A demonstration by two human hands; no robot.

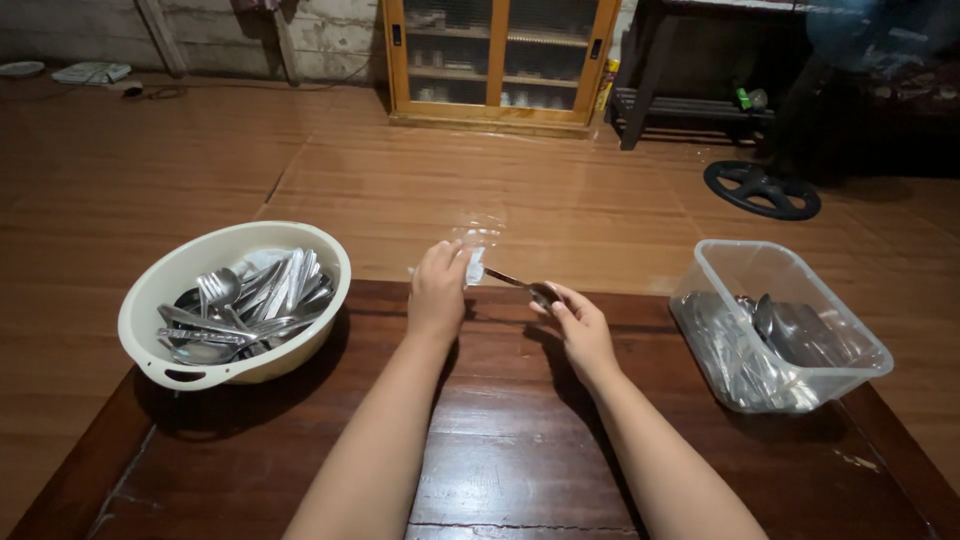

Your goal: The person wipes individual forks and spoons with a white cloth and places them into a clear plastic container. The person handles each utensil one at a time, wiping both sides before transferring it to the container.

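My right hand (580,325) holds a metal spoon (520,283) by its bowl end, with the handle pointing left. My left hand (438,290) grips a small clear plastic sleeve (474,250) at the tip of that handle. Both hands hover over the far edge of a dark wooden table (500,440). A cream round bowl (180,270) on the left of the table is filled with several metal spoons and forks (250,300). A clear plastic box (800,262) on the right holds several pieces of cutlery wrapped in plastic (760,350).
Beyond the table lies a brown wooden floor (400,170). A wooden cabinet with glass doors (500,60) stands at the far wall. A black round fan base (762,190) and a dark bench (690,100) are at the far right.
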